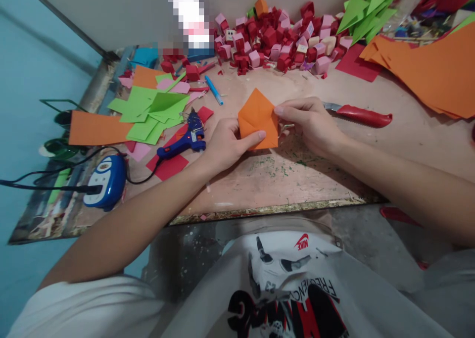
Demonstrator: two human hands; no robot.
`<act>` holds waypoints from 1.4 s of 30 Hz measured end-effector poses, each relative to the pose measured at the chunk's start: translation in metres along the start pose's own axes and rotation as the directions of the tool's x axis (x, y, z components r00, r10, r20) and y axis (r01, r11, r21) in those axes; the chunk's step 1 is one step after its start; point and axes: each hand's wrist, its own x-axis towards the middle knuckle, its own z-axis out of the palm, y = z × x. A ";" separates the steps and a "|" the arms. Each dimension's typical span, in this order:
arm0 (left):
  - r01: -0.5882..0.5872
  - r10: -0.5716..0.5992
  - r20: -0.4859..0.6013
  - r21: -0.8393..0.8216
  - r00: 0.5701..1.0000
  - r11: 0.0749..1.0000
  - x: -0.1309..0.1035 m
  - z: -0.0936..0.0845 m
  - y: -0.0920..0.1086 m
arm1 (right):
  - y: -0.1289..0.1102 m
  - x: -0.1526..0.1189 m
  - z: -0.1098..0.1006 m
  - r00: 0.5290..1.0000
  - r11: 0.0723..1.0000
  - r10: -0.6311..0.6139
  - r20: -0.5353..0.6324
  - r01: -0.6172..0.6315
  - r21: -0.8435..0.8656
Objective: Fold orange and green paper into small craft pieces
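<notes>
A small piece of folded orange paper is held up over the front middle of the table, its pointed corner facing away from me. My left hand grips its lower left side, thumb laid across the front and fingers behind. At the upper right edge, my right hand pinches the paper between thumb and forefinger. Crease lines show on its face. Just beyond my right hand lies a knife with a red handle, its blade partly hidden by the hand. Left of my left hand rests a blue glue gun.
Many red and pink paper cubes are heaped at the back. Green paper sheets lie left, near a blue power socket with black cables. Orange sheets are stacked at right. A blue pen lies behind the hands.
</notes>
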 end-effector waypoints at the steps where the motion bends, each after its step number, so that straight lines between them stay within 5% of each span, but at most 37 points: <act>1: 0.001 -0.001 -0.002 -0.004 1.000 1.000 0.000 0.000 0.000 | 0.000 0.000 0.000 1.000 1.000 0.001 0.008 -0.001 -0.023; 7: 0.033 -0.033 0.009 -0.013 0.999 0.999 0.000 0.000 0.000 | -0.002 0.001 -0.001 1.000 0.988 -0.029 0.005 0.029 -0.153; 15: -0.056 0.050 -0.083 -0.071 0.995 0.996 0.001 -0.001 0.003 | -0.003 0.002 -0.003 0.998 0.988 -0.055 -0.038 0.049 -0.148; 42: -0.022 0.007 -0.216 -0.067 0.976 0.998 0.004 -0.001 0.001 | -0.005 0.002 -0.001 0.999 0.983 -0.019 0.027 0.024 -0.184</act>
